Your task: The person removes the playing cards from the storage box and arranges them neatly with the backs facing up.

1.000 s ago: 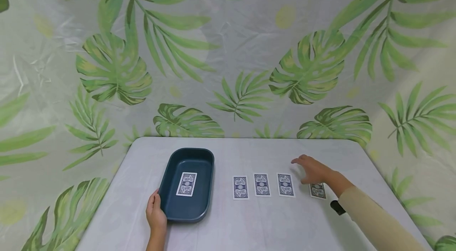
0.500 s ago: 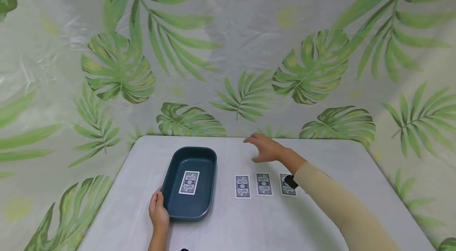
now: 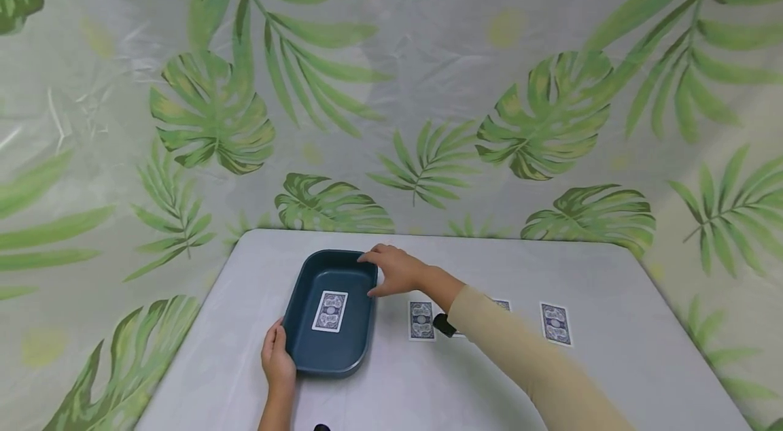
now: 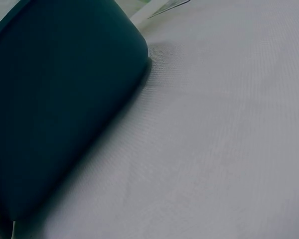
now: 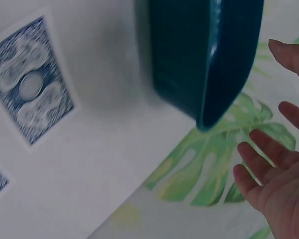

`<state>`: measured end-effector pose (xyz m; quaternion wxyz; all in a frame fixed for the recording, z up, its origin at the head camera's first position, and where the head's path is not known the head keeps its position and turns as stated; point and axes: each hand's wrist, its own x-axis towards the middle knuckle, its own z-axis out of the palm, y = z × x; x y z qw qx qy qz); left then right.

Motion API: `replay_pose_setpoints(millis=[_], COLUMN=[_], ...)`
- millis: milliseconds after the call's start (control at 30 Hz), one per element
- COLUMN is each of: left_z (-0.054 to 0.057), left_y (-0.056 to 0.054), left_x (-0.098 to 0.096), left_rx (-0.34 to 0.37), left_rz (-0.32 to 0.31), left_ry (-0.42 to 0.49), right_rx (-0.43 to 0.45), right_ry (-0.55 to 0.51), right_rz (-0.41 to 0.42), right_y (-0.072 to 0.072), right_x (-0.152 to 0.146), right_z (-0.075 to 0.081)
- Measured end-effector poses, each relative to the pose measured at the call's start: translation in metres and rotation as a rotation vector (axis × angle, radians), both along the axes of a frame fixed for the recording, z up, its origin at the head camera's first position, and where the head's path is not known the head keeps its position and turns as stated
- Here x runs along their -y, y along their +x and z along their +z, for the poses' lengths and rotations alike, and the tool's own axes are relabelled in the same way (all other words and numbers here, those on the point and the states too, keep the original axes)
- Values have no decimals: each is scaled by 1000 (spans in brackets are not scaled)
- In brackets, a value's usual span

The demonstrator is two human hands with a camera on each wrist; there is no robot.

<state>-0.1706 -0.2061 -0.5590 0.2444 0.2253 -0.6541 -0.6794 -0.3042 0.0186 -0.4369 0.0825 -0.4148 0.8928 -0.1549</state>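
A dark teal tray [image 3: 333,364] with rounded corners stands on the left part of the table, one playing card [image 3: 331,311] lying inside with its blue patterned back up. My left hand [image 3: 279,357] holds the tray by its left side, near the front corner. In the left wrist view the tray's outer wall [image 4: 65,94] hides nearly all of that hand. My right hand [image 3: 397,271] is over the tray's far right rim, fingers spread and nothing between them. The right wrist view shows its palm and separated fingers [image 5: 259,162] beside the tray.
Several more cards lie back up in a row to the tray's right, including the nearest card [image 3: 421,321] and the far right card [image 3: 555,324]. My right forearm [image 3: 520,356] partly covers those between. A leaf-print curtain [image 3: 428,77] hangs behind the white table [image 3: 391,397].
My right hand has swept left from above the far right card to the tray's rim, bringing that card back into sight. My left hand keeps its hold on the tray. The cards stay put.
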Motion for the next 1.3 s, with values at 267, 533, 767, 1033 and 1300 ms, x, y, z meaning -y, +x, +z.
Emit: replay_pose_setpoints(millis=[267,533,767,1033,1300], left_z=[-3,-3,-3,-5,-3], left_y=[0,-3,-2,-2,-1], left_x=[3,3,5,5,5], left_rx=[-21,-26,-31,-19,-29], left_rz=[1,0,-24,-17,-22], left_ry=[-16,-15,-7,19,-1], right_rx=[40,39,60,52,5], right_ry=[61,120,157,193,216], right_rz=[1,16,3,-35,-84], right_y=[6,12,18,26,28], right_x=[43,67,89,104,110], right_z=[-17,-34,-58,-83,-95])
